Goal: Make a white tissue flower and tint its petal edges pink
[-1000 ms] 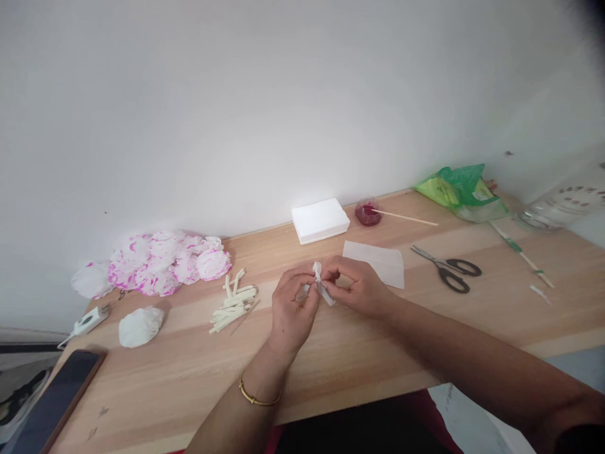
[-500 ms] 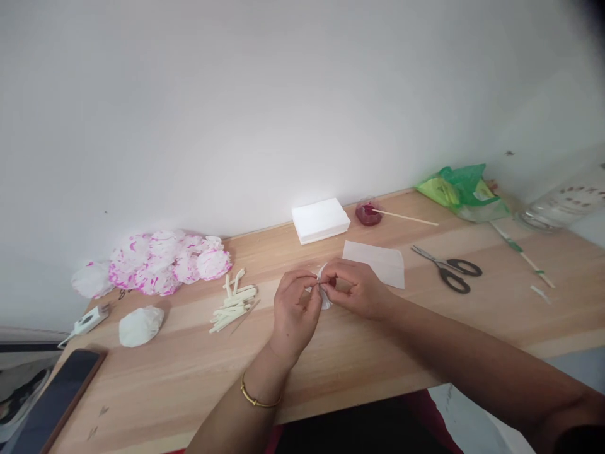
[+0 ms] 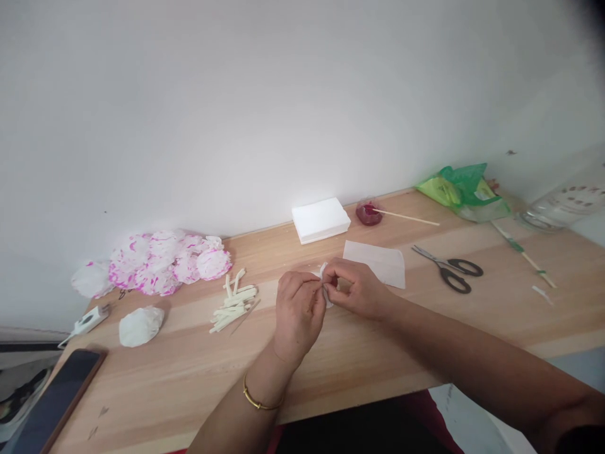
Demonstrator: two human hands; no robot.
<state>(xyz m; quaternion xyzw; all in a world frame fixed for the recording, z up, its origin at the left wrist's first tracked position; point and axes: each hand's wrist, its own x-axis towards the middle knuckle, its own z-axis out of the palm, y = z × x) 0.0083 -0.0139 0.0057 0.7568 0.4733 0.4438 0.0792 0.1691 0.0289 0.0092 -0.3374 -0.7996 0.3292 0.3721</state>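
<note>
My left hand (image 3: pixel 297 312) and my right hand (image 3: pixel 357 287) meet over the middle of the wooden table (image 3: pixel 359 359). Both pinch a small folded piece of white tissue (image 3: pixel 324 273), which is mostly hidden between the fingertips. A flat white tissue sheet (image 3: pixel 378 261) lies just behind my right hand. A pile of cream paper strips (image 3: pixel 234 302) lies to the left of my left hand. A gold bangle is on my left wrist.
Pink-and-white tissue flowers (image 3: pixel 161 261) and a white tissue ball (image 3: pixel 140 326) lie at the left. A white tissue stack (image 3: pixel 320 220), a red dye dish (image 3: pixel 367 214) with a stick, scissors (image 3: pixel 451 270), a green bag (image 3: pixel 460 189) and a phone (image 3: pixel 57 400) are also here.
The tissue piece has been squeezed smaller between my fingers, and my left hand has closed in over it. Both hands stayed in place.
</note>
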